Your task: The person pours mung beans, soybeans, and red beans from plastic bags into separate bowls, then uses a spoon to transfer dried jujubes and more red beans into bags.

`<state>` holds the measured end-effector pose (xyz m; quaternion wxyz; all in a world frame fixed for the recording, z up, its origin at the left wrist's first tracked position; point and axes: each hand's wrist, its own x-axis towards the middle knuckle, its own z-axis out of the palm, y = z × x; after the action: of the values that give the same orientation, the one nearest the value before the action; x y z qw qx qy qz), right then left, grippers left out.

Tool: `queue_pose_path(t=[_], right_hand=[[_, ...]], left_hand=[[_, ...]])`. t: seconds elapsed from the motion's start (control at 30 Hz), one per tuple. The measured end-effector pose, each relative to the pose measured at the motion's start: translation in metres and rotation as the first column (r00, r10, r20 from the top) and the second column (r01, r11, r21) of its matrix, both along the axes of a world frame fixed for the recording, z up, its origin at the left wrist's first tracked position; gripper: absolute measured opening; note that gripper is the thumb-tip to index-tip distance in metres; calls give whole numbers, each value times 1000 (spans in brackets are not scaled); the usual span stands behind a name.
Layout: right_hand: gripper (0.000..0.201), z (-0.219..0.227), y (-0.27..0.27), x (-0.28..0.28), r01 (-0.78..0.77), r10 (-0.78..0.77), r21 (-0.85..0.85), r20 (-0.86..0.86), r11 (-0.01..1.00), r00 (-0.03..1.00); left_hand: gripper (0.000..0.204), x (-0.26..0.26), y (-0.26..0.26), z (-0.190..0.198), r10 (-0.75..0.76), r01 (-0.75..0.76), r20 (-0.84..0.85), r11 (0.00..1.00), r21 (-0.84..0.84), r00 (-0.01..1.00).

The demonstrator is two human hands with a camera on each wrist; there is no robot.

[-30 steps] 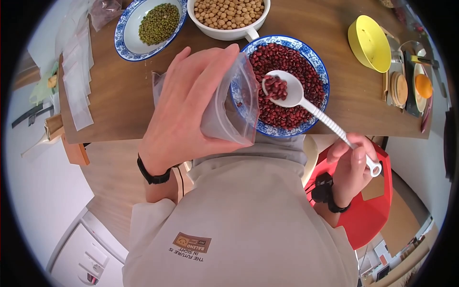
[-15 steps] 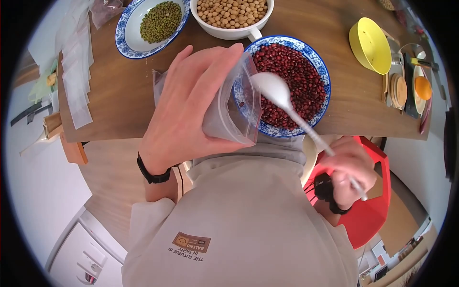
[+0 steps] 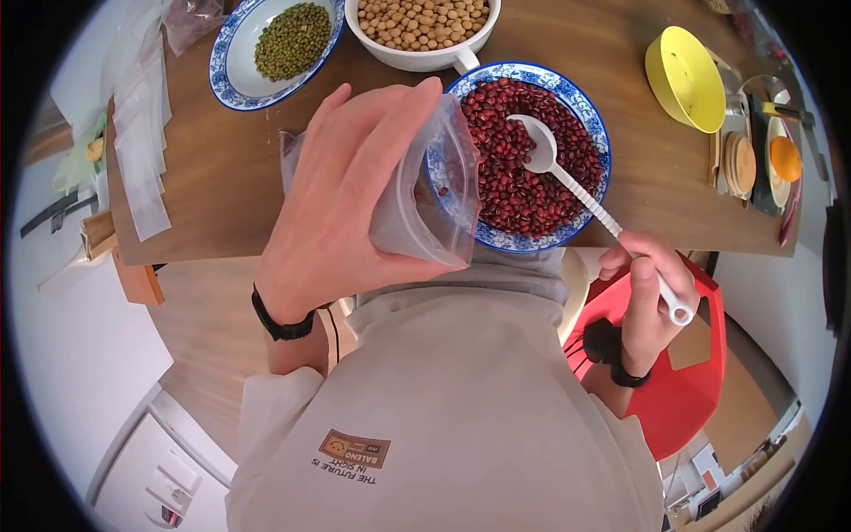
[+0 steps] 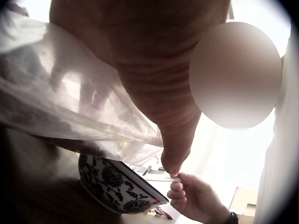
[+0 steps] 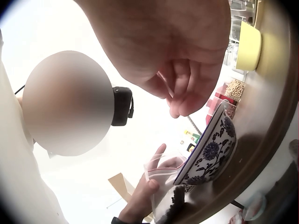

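Observation:
My left hand point(image 3: 341, 195) grips a clear zip bag point(image 3: 401, 222), its mouth held wide toward a blue-and-white bowl point(image 3: 597, 197) of dark red beans point(image 3: 532, 208). The bag's mouth overlaps the bowl's left rim in the head view. Dark contents show through the bag's lower part in the left wrist view. My right hand point(image 3: 654, 297) pinches the ribbed handle of a white spoon point(image 3: 581, 191) close to its ringed end. The spoon's head rests among the beans, left edge lowest, with beans against it.
Behind stand a blue-rimmed plate point(image 3: 232, 75) of green beans and a white handled bowl point(image 3: 417, 60) of chickpeas. Flat plastic bags point(image 3: 142, 191) lie at the left. A yellow bowl point(image 3: 687, 80), a wooden lid point(image 3: 738, 164) and an orange point(image 3: 785, 160) are at the right.
The spoon, loaded with beans a second ago, swung left and tipped over at the bag's mouth, then came back right into the beans. My left hand and the bag have hardly moved.

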<state>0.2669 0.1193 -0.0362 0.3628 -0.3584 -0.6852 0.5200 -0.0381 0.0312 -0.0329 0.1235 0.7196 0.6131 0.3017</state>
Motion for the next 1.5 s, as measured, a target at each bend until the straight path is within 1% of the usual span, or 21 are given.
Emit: queue_pose_path(t=[0.03, 0.1, 0.27, 0.37, 0.4, 0.47, 0.5, 0.57, 0.87, 0.97, 1.03, 1.07, 1.13, 1.17, 1.23, 1.27, 1.33, 1.37, 1.4, 1.47, 1.5], right_hand=[[24, 0, -1, -1, 1, -1, 0, 0, 1000, 1000], [30, -1, -5, -1, 155, -163, -131, -56, 979, 985], [39, -3, -8, 7, 198, -214, -133, -119, 971, 970], [34, 2, -10, 2, -16, -2, -70, -249, 997, 969], [34, 1, -9, -4, -13, -5, -70, -248, 997, 969], [25, -1, -10, -20, -239, 248, 71, -348, 969, 904], [25, 2, -8, -25, -237, 247, 71, -348, 969, 904], [17, 14, -2, -32, -426, 465, 306, -65, 851, 883], [20, 4, 8, 0, -207, 272, 249, -266, 946, 925], [26, 4, 2, 4, -69, 126, 248, -222, 966, 967], [27, 2, 2, 6, -3, 47, 215, -200, 977, 979], [27, 1, 2, 7, -2, 48, 209, -212, 978, 976], [27, -1, 2, 7, 21, 21, 196, -207, 980, 978], [28, -2, 3, 7, 12, 29, 204, -199, 979, 980], [29, -4, 5, 10, 2, 39, 201, -199, 980, 979], [29, -5, 5, 11, -9, 47, 207, -180, 978, 983], [31, -7, 6, 15, -15, 51, 190, -187, 982, 981], [32, -7, 6, 16, -13, 46, 199, -164, 980, 985], [32, -7, 7, 18, -12, 41, 210, -138, 978, 990], [32, -7, 8, 22, -19, 44, 218, -112, 976, 993], [34, -7, 9, 25, -24, 47, 241, -93, 970, 995]], left_hand=[[127, 0, 0, 0, 2, -2, 1, 1000, -7, 1000], [127, 0, 0, 0, 2, -2, 1, 1000, -8, 1000], [128, 1, 0, 0, 14, -14, -7, 1000, -4, 1000], [129, 1, 0, -1, 11, -11, 5, 1000, -2, 1000], [129, 0, 0, 0, 9, -9, 8, 1000, -6, 1000], [129, 0, 0, 1, 6, -6, 10, 1000, -10, 1000], [129, 1, 0, 1, 12, -12, 7, 1000, -18, 1000], [129, 0, 0, 2, 20, -20, 3, 999, -26, 1000], [126, -3, 0, 0, 8, -8, 17, 1000, 22, 1000], [127, -15, -6, 5, 8, -9, -13, 996, -92, 1000], [131, -27, -10, 4, -100, 92, 86, 992, 87, 991], [131, -34, -14, -2, -97, 91, 74, 993, 81, 992], [136, -48, -30, -21, -100, -45, 322, 909, 415, 941], [136, -54, -38, -27, -95, -40, 305, 912, 408, 948], [136, -53, -37, -14, -135, -290, 661, 821, 492, 738], [136, -64, -57, -31, -126, -283, 648, 825, 489, 751], [130, -61, -63, -33, -96, -585, 853, 688, 429, 513], [126, -68, -69, -34, -185, -552, 871, 710, 439, 454], [126, -71, -74, -36, -181, -548, 867, 710, 441, 464], [128, -68, -74, -34, -73, -704, 935, 638, 312, 348], [128, -68, -74, -32, -74, -704, 934, 637, 313, 348]])
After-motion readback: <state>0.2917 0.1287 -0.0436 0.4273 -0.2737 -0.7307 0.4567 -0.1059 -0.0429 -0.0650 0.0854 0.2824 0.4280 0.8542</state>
